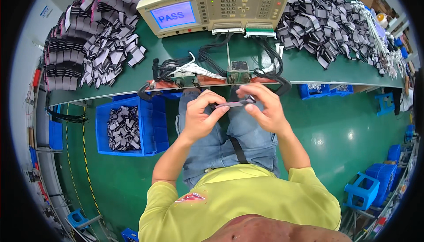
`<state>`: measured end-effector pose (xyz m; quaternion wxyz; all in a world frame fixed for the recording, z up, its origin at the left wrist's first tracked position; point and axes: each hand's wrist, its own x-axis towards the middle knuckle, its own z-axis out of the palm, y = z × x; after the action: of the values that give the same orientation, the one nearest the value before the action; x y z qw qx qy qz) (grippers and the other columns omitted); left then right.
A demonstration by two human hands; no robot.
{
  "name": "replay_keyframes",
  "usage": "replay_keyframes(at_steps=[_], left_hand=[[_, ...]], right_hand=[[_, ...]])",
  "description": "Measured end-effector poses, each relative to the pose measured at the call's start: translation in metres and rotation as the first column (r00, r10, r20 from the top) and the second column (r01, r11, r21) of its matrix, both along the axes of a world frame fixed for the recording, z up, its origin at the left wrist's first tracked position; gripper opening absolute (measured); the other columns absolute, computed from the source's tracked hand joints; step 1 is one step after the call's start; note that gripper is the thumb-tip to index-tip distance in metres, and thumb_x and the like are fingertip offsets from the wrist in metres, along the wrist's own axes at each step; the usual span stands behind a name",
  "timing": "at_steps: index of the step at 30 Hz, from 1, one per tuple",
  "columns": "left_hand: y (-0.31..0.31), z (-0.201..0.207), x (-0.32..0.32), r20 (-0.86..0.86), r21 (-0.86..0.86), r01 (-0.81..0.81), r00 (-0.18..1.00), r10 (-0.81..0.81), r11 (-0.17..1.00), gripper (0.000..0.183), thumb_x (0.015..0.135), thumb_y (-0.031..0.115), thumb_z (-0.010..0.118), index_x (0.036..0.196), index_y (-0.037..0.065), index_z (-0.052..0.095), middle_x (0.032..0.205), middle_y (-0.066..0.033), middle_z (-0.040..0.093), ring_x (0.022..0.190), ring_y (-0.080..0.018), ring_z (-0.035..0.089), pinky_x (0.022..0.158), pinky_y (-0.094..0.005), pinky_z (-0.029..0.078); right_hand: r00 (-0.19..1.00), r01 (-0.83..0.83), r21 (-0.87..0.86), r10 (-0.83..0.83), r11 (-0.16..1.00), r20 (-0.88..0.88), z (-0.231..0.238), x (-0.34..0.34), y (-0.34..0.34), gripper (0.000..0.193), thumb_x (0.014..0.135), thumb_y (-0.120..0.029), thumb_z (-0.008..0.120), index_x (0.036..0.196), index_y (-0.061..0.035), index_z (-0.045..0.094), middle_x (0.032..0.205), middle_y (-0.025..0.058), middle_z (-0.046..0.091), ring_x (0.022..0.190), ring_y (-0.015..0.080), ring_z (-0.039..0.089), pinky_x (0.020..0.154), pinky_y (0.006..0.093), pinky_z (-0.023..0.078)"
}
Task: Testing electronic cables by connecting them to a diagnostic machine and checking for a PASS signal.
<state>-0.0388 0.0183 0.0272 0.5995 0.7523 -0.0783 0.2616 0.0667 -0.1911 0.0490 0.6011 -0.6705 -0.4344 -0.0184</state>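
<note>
Above my lap, just off the bench edge, a short grey ribbon cable (230,104) with dark end connectors stretches between my two hands. The fingers of my left hand (204,112) pinch one end of it. My right hand (266,108) grips the other end, close to a black connector. Right ahead of the hands, two small green test fixtures are fixed at the bench edge: a left fixture (186,80) and a right fixture (239,72). Black and white wires run from them to a beige tester (216,8) with a lit screen.
A big heap of ribbon cables (318,23) covers the bench's right side. Stacked bundles (64,59) and a loose pile (112,50) lie at the left. Left of my legs stands a blue bin (154,125) holding more cables. Black clamps (145,93) grip the bench edge. A blue stool (362,191) stands at right.
</note>
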Motion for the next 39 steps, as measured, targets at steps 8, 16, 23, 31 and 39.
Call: replay_keyframes(at_steps=[8, 16, 23, 31, 39], left_hand=[[0.006, -0.012, -0.004, -0.152, -0.261, 0.207, 0.956, -0.252, 0.943, 0.018, 0.094, 0.001, 0.077, 0.11, -0.002, 0.069, 0.109, -0.0085, 0.068, 0.091, -0.0149, 0.065, 0.078, -0.0284, 0.052], [-0.002, -0.008, -0.005, -0.182, -0.319, 0.283, 0.918, -0.352, 0.904, 0.019, 0.094, -0.004, 0.075, 0.112, -0.003, 0.07, 0.11, -0.0095, 0.067, 0.089, -0.012, 0.063, 0.075, -0.025, 0.051], [0.007, -0.006, 0.0, -0.142, -0.376, 0.28, 0.924, -0.354, 0.883, 0.017, 0.09, -0.003, 0.08, 0.104, -0.002, 0.07, 0.105, -0.0081, 0.068, 0.085, -0.0096, 0.062, 0.071, -0.0239, 0.051], [0.002, 0.001, 0.02, -0.055, 0.148, -0.23, 0.969, 0.241, 0.962, 0.02, 0.081, 0.006, 0.088, 0.091, 0.002, 0.071, 0.082, -0.0042, 0.068, 0.066, -0.0108, 0.057, 0.058, -0.0251, 0.045], [-0.001, 0.004, 0.025, 0.006, 0.192, -0.226, 0.973, 0.229, 0.955, 0.023, 0.083, 0.001, 0.086, 0.102, -0.001, 0.072, 0.093, -0.0085, 0.073, 0.072, -0.0164, 0.065, 0.064, -0.0277, 0.052]], right_hand=[[0.826, -0.272, 0.177, 0.324, 0.946, -0.462, -0.025, 0.004, -0.015, 0.021, 0.091, -0.004, 0.081, 0.108, 0.0001, 0.069, 0.102, 0.0048, 0.064, 0.092, 0.0118, 0.06, 0.081, 0.0287, 0.05], [0.733, -0.387, 0.146, 0.4, 0.91, -0.551, -0.022, -0.003, -0.016, 0.019, 0.09, -0.004, 0.081, 0.102, -0.0017, 0.066, 0.102, 0.0033, 0.062, 0.094, 0.0111, 0.057, 0.085, 0.0282, 0.046], [0.727, -0.308, 0.243, 0.392, 0.92, -0.564, -0.027, 0.006, -0.019, 0.019, 0.089, -0.004, 0.083, 0.099, -0.0019, 0.066, 0.098, 0.0025, 0.063, 0.089, 0.0086, 0.057, 0.079, 0.0254, 0.047], [0.882, 0.133, 0.091, -0.076, 0.987, -0.465, -0.04, 0.008, 0.009, 0.018, 0.089, -0.005, 0.083, 0.098, -0.0006, 0.069, 0.096, 0.003, 0.069, 0.075, 0.0072, 0.061, 0.068, 0.0243, 0.05], [0.889, 0.457, 0.027, -0.458, 0.889, 0.025, -0.028, -0.003, 0.02, 0.022, 0.085, 0.003, 0.082, 0.105, 0.0049, 0.071, 0.101, 0.0131, 0.073, 0.085, 0.0192, 0.074, 0.069, 0.0288, 0.061]])
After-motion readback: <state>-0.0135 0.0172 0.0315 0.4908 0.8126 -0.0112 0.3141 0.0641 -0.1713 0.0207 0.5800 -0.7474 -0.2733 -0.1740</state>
